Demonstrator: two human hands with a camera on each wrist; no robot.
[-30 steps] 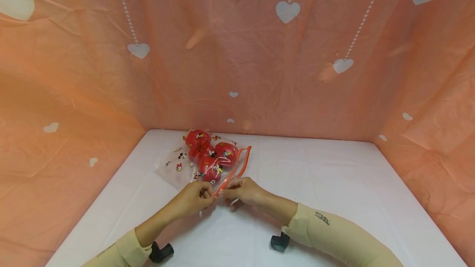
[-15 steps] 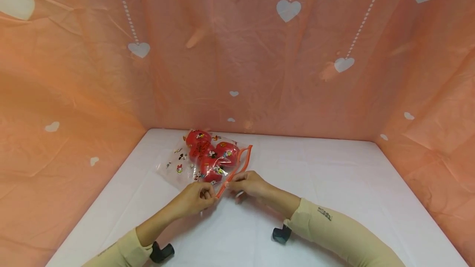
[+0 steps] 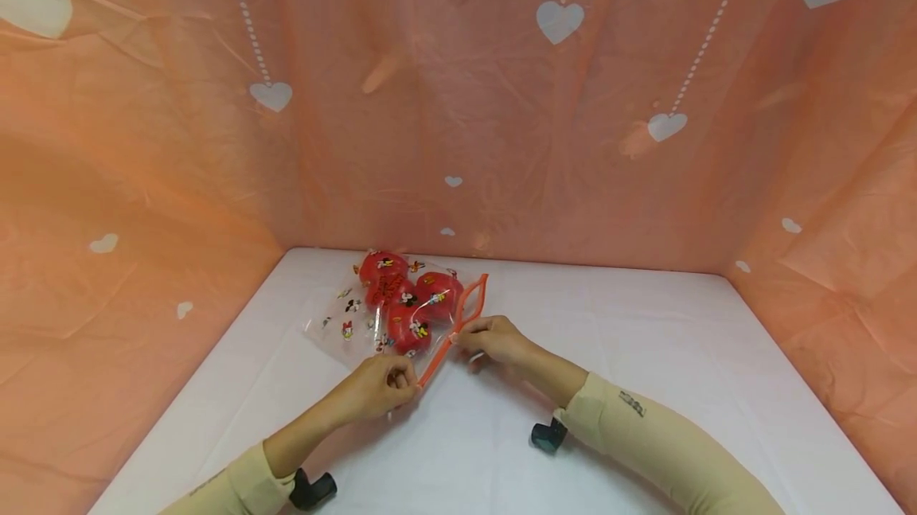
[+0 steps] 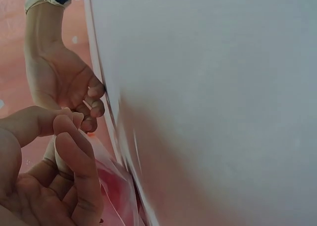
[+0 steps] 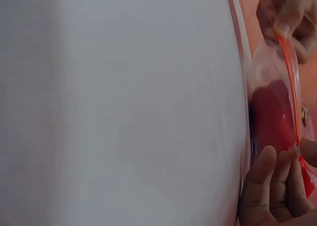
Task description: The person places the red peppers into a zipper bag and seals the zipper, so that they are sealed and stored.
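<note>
A clear slider bag printed with small cartoon figures lies at the table's back left. Several red rounded things are inside it; their kind is unclear through the plastic. My left hand pinches the near end of the bag's orange zip strip. Further along that strip, my right hand holds a small whitish slider between thumb and fingers. Between the hands the strip's edges lie together; beyond the right hand they part in a narrow loop. In the left wrist view, left fingertips hide the pinched corner.
A white-covered table extends to the right and front of the bag. Orange cloth with white hearts walls the back and both sides. Black wrist-worn devices hang below both sleeves.
My right hand has slid away from the left hand along the orange strip, toward the back right. The strip behind it has come together. My left hand has stayed nearly still.
</note>
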